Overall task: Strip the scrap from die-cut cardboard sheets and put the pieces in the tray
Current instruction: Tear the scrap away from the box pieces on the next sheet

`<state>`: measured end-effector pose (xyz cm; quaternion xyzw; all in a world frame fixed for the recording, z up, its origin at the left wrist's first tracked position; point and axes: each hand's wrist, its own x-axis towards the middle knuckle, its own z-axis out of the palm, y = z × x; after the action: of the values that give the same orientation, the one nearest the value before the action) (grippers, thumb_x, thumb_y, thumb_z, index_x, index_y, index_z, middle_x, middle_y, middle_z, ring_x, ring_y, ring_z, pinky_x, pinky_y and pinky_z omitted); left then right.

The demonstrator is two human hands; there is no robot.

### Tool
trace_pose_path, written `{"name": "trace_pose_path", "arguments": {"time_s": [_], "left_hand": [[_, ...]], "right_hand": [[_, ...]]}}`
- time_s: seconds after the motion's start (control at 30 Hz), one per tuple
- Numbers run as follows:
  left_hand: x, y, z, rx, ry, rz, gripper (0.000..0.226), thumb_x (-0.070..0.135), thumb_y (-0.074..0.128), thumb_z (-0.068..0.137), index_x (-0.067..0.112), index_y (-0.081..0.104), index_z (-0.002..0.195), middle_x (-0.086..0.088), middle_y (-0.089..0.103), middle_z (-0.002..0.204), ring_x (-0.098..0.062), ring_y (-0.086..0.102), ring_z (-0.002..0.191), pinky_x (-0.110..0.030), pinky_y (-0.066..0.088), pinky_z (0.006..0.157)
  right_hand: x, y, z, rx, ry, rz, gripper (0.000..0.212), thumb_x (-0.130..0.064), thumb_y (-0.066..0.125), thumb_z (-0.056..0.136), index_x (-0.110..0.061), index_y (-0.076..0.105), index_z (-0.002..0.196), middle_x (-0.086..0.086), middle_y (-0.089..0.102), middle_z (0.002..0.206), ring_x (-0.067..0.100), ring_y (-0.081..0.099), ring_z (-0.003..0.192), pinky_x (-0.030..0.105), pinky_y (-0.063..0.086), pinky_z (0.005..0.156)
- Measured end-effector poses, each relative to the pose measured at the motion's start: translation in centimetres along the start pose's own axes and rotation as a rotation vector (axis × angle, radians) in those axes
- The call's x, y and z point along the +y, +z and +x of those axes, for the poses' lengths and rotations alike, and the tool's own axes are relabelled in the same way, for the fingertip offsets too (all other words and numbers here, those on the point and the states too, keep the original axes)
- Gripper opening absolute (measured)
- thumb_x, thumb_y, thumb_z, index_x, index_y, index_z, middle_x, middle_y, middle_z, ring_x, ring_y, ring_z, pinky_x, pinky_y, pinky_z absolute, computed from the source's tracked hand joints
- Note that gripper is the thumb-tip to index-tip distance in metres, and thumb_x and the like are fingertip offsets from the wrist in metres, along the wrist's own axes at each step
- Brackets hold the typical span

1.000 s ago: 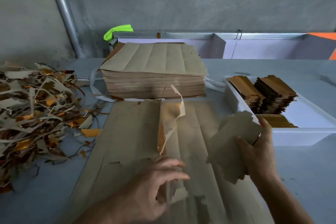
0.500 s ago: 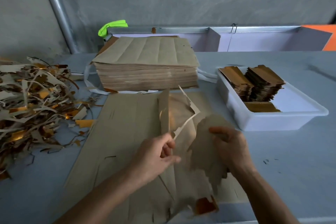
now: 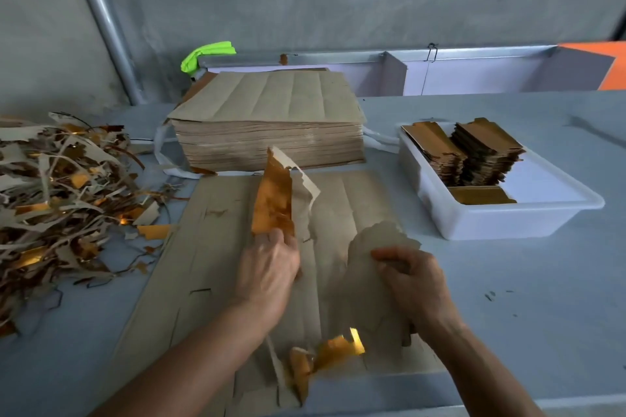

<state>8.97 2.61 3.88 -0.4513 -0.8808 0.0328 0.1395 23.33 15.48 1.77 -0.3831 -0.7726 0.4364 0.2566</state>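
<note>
A die-cut cardboard sheet [image 3: 216,247] lies flat on the table in front of me, brown side up. My left hand [image 3: 267,267] grips a strip [image 3: 272,200] torn up from the sheet's middle, its gold underside facing me and a ragged scrap edge [image 3: 305,179] hanging beside it. My right hand [image 3: 410,278] holds a stack of stripped pieces [image 3: 379,247] against the sheet's right part. A torn gold-faced flap [image 3: 332,352] curls up at the near edge. The white tray [image 3: 508,223] at the right holds stacks of stripped pieces [image 3: 474,152].
A tall stack of uncut-looking sheets [image 3: 271,132] stands behind the working sheet. A heap of brown and gold scrap strips [image 3: 61,200] covers the table's left side. A grey wall, a metal pipe [image 3: 101,20] and a green object [image 3: 206,54] are at the back.
My left hand has lifted the strip higher and turned it, so its gold side shows. My right hand with the pieces has dropped lower onto the sheet.
</note>
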Motion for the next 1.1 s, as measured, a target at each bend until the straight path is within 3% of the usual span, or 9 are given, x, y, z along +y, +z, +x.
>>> {"name": "trace_pose_path", "arguments": {"time_s": [0.07,0.17,0.4,0.47,0.6,0.67,0.77,0.93,1.1], "left_hand": [[-0.6,0.0,0.1,-0.037,-0.02,-0.074,0.011,0.018,0.051,0.096,0.013,0.057,0.104,-0.002,0.047,0.103,-0.012,0.048,0.081,-0.024,0.041,0.069],[-1.7,0.5,0.2,-0.038,-0.031,-0.309,0.018,0.034,0.052,0.094,0.022,0.065,0.098,0.007,0.042,0.093,-0.006,0.043,0.078,-0.019,0.032,0.067],[-2.7,0.5,0.3,-0.003,-0.206,-0.993,0.017,0.022,0.049,0.097,0.019,0.055,0.082,0.006,0.059,0.078,-0.01,0.056,0.07,-0.01,0.035,0.054],[-2.8,0.6,0.2,-0.014,-0.223,-0.992,0.011,0.029,0.053,0.094,0.02,0.052,0.089,0.008,0.059,0.082,-0.01,0.058,0.073,-0.011,0.037,0.055],[-2.4,1.6,0.0,-0.174,-0.194,-0.564,0.032,0.051,0.067,0.08,0.029,0.047,0.094,0.012,0.05,0.082,-0.003,0.051,0.072,-0.016,0.035,0.054],[-2.0,2.3,0.1,-0.147,-0.195,-0.456,0.03,0.05,0.067,0.08,0.026,0.055,0.093,0.01,0.05,0.086,-0.005,0.051,0.075,-0.018,0.04,0.06],[-1.8,3.0,0.3,-0.056,-0.182,-0.421,0.014,0.04,0.065,0.086,0.026,0.064,0.089,0.009,0.052,0.089,-0.008,0.053,0.081,-0.021,0.046,0.071],[-2.7,2.9,0.7,0.096,-0.112,-0.658,0.009,0.028,0.065,0.086,0.02,0.062,0.086,0.008,0.044,0.094,-0.011,0.047,0.09,-0.022,0.04,0.078],[-3.5,1.1,0.2,0.252,-0.117,-1.116,0.015,0.012,0.06,0.09,0.011,0.055,0.076,0.003,0.05,0.081,0.001,0.046,0.074,-0.01,0.034,0.065]], "right_hand": [[-0.2,0.3,0.2,-0.01,-0.026,-0.017,0.024,-0.01,0.056,0.093,-0.023,0.07,0.106,-0.013,0.054,0.096,-0.004,0.05,0.079,0.006,0.04,0.066],[-0.9,0.8,0.7,-0.03,-0.068,-0.088,0.025,-0.008,0.054,0.093,-0.02,0.07,0.108,-0.012,0.055,0.097,-0.003,0.049,0.077,0.003,0.039,0.061],[-4.2,2.1,2.6,-0.057,-0.166,-0.288,0.029,-0.004,0.048,0.095,-0.012,0.067,0.115,0.003,0.065,0.117,0.003,0.048,0.085,-0.006,0.034,0.049],[-4.8,2.6,3.3,-0.083,-0.176,-0.341,0.028,-0.005,0.047,0.096,-0.01,0.067,0.114,0.004,0.066,0.115,0.004,0.053,0.083,-0.001,0.037,0.048],[-4.8,3.4,4.1,-0.096,-0.134,-0.357,0.029,-0.001,0.046,0.093,-0.01,0.071,0.107,0.004,0.069,0.11,0.009,0.058,0.083,0.006,0.041,0.059],[-4.5,3.4,4.0,-0.087,-0.116,-0.352,0.031,0.0,0.046,0.092,-0.011,0.071,0.107,0.004,0.069,0.111,0.009,0.058,0.087,0.01,0.041,0.067],[-4.1,2.8,3.8,-0.092,-0.111,-0.354,0.03,-0.001,0.048,0.093,-0.012,0.071,0.108,0.003,0.068,0.111,0.004,0.051,0.083,0.003,0.037,0.057],[-4.2,2.2,3.7,-0.1,-0.125,-0.348,0.027,-0.005,0.048,0.095,-0.012,0.069,0.112,0.002,0.067,0.114,0.003,0.051,0.084,0.002,0.037,0.055],[-6.2,2.1,4.0,-0.031,-0.205,-0.333,0.027,0.003,0.043,0.092,-0.001,0.07,0.097,0.009,0.069,0.098,0.018,0.062,0.077,0.021,0.054,0.06]]}}
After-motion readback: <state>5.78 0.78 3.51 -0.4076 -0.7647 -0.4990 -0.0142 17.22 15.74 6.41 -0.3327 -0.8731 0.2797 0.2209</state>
